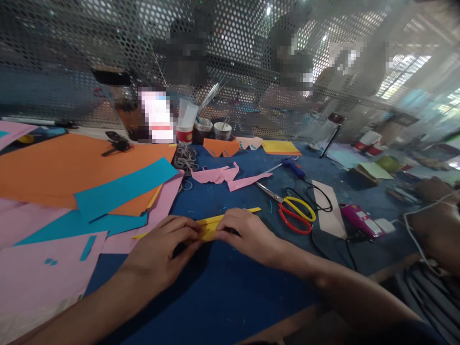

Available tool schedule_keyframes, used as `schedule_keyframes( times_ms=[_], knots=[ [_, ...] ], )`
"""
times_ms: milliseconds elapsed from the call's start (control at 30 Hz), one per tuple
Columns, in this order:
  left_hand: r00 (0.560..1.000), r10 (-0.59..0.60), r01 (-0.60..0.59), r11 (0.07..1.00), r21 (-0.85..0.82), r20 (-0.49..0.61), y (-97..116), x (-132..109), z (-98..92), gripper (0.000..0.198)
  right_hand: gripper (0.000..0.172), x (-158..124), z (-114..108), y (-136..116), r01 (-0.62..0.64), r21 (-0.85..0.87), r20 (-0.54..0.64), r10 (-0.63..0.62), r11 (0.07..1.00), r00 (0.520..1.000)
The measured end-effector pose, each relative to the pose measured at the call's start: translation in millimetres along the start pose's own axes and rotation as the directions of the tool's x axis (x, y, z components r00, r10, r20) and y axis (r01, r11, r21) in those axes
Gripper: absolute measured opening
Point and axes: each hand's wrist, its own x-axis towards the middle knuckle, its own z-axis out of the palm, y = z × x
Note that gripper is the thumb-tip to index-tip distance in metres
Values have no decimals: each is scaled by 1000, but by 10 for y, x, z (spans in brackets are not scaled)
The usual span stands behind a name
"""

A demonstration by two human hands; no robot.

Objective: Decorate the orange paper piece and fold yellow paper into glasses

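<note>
My left hand (163,249) and my right hand (247,235) meet over a folded strip of yellow paper (210,227) on the blue table (223,292). The fingertips of both hands pinch and press the paper against the table. One thin end of the strip pokes out past my right hand toward the scissors. Part of the paper is hidden under my fingers.
Orange (64,167), cyan (122,189) and pink (39,273) sheets lie at the left. Pink scraps (230,177), red-and-yellow scissors (293,211), a black cable (319,196) and a magenta tool (359,220) lie at the right. Cups (203,129) stand by a mesh screen (233,57). Another person's arm (436,225) is at the far right.
</note>
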Motion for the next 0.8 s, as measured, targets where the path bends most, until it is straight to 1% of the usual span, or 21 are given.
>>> schedule_keyframes(
  times_ms=[167, 267, 467, 700, 800],
  knots=[
    [997, -71, 72, 997, -21, 29, -3, -7, -1, 22, 14, 9, -12, -44, -119, 36, -16, 120, 992, 993],
    [996, -79, 80, 996, -26, 48, 8, -4, -10, 22, 16, 8, -16, -82, -162, 31, -13, 163, 986, 987],
    [997, -58, 58, 998, -15, 49, 17, -4, -11, 21, 20, 7, 17, -107, -169, -12, -22, 169, 986, 985],
    [997, -50, 51, 999, -14, 61, 9, 0, -9, 16, 22, 2, 33, -100, -160, -14, -36, 160, 987, 987],
    [998, -41, 42, 999, -19, 41, 1, -15, -1, 13, 22, 7, 39, -101, -175, -25, -41, 174, 984, 984]
  ],
)
